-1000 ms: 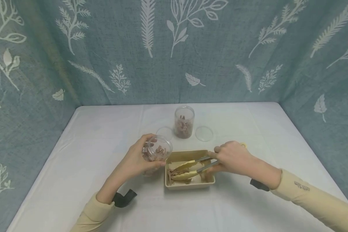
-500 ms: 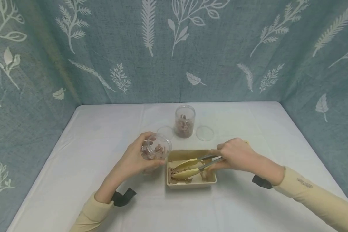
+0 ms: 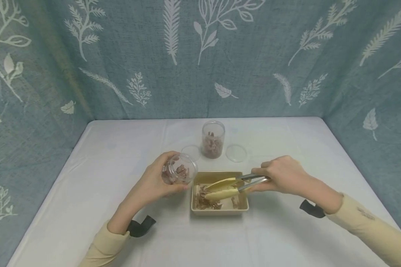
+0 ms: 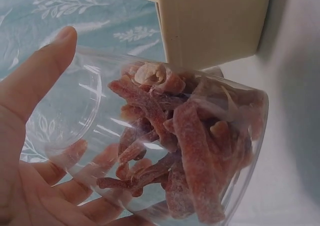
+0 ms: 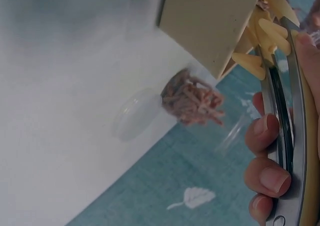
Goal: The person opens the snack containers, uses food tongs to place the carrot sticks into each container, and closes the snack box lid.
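My left hand grips a clear plastic jar, tilted with its mouth toward a beige rectangular box. Reddish-brown dried meat strips lie in the lower part of this jar. Fingers and thumb wrap its sides in the left wrist view. My right hand holds metal tongs with yellow scalloped tips, its fingers curled round both arms. The tong tips sit inside the box outline, spread apart, over brown strips gathered at its left side. A smaller piece lies toward the right of the box.
Behind the box stands a second clear jar, partly filled with similar strips. Two round clear lids lie beside it, one lid on its right and another lid on its left. A white cloth covers the table, with a blue-green leaf-patterned curtain behind.
My right hand and the tongs have shifted right and slightly away from the person, their tips drawn back from the strips at the left of the box. The left hand and jar have barely moved.
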Demonstrator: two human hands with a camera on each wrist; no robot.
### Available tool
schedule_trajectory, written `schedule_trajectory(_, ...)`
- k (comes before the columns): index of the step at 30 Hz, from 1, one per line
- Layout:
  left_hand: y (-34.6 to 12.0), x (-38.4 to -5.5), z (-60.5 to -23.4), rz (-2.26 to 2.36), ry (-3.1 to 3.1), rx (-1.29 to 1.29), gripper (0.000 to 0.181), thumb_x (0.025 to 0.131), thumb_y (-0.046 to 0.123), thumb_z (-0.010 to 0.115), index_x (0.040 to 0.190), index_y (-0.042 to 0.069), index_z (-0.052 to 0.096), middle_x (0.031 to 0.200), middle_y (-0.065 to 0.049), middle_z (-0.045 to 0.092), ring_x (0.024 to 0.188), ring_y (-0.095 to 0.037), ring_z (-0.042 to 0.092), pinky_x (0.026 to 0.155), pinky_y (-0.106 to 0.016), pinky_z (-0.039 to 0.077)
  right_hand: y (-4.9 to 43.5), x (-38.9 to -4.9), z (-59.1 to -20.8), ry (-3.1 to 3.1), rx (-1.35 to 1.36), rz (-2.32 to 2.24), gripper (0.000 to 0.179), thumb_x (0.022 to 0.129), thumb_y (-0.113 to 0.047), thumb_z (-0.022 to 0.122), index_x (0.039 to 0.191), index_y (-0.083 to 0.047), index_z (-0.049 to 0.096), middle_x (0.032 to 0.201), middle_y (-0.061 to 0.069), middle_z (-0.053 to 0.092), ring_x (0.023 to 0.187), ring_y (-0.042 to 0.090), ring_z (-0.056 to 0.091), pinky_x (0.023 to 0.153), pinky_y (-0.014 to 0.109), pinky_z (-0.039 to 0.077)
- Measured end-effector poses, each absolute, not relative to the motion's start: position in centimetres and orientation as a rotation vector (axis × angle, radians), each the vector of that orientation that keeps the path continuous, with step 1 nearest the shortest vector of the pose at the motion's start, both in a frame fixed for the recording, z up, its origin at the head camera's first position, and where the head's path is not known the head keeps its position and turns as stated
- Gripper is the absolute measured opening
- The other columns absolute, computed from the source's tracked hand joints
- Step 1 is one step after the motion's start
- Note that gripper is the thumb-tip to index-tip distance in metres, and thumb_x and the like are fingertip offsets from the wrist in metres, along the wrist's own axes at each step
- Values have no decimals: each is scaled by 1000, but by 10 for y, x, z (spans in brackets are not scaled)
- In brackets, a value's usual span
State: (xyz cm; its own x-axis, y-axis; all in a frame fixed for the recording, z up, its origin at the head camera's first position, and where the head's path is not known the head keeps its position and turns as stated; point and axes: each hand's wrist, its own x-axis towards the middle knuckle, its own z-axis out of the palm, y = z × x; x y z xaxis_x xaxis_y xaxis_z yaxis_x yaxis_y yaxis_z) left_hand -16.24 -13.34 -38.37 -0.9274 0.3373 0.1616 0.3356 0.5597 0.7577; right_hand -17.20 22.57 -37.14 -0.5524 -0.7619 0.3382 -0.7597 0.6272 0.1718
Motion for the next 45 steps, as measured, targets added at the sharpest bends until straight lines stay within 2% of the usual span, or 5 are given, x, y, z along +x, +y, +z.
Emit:
schedule_trajectory(7,-130,-160,-386,1228,2846,689,91,62,33,85,136,10,39,135,-12,46,124,-31,45,103,-51,37,240,-166,-358,-2442,1150,14,45,71,-70,58,79,-27,69,54,-19,39,44,-4,24,36,14,18)
schedule_trajectory(23,-114,-149,-386,975,3161,992,89,55,36,88,131,15,48,122,-8,56,108,-26,54,93,-50,44,238,-168,-318,-2292,1132,146,45,73,-68,58,82,-27,72,53,-20,39,44,-7,24,37,13,13)
schedule_trajectory(28,-108,-143,-386,999,3167,1054,89,55,40,87,132,16,48,123,-7,55,110,-26,53,93,-48,44,218,-171,-310,-2237,1180,87,49,78,-70,49,82,-27,70,53,-19,38,43,-5,27,36,15,14)
schedule_trajectory(40,-110,-142,-384,1227,2943,842,93,57,41,85,137,24,40,131,3,49,122,-19,47,103,-44,39,198,-173,-302,-2189,1224,83,50,77,-69,52,83,-23,70,53,-16,39,43,-3,26,35,16,16)
schedule_trajectory(45,-115,-146,-383,1347,2844,724,93,57,52,81,136,30,38,134,7,46,117,-16,50,99,-44,43,202,-174,-300,-2210,1212,127,52,75,-70,54,87,-23,72,53,-16,43,43,-4,29,35,16,18)
